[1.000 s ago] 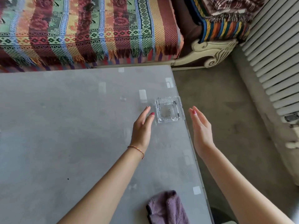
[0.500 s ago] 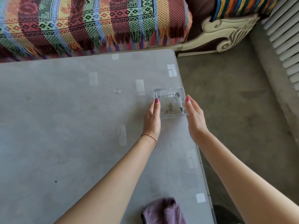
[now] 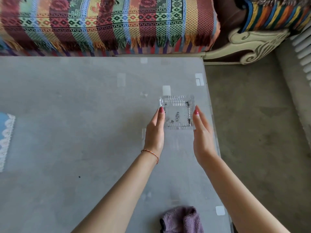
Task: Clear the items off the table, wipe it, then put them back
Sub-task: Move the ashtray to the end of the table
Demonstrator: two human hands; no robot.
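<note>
**Glass ashtray framed between two hands on the grey table**

A square ashtray [image 3: 177, 112] of clear, ribbed glass is seen lying on the grey table [image 3: 75, 123], directly between the two hands and near the table's right edge. Its rim is moulded with fine parallel ridges, and dark flecks of ash are scattered over its floor and gathered along its inner walls. The table surface is seen through the glass.

The left hand [image 3: 154, 132] is held edge-on against the ashtray's left side, fingers straight and close together, with a red-painted nail at the near-left corner. A thin braided bracelet [image 3: 150, 153] is worn at its wrist. The right hand [image 3: 202, 137] is set in the same manner against the right side, fingers extended, its painted fingertip at the rim. Neither hand is curled round the glass; whether the fingers actually press on it cannot be told.

Nearer the body than both hands, a purple cloth [image 3: 182, 219] is seen crumpled on the table. Far out to the left of the left hand, a blue item with white lace trim [image 3: 5, 138] is partly in view. Beyond the fingertips, a striped woven throw [image 3: 107, 24] is draped over a sofa.
</note>
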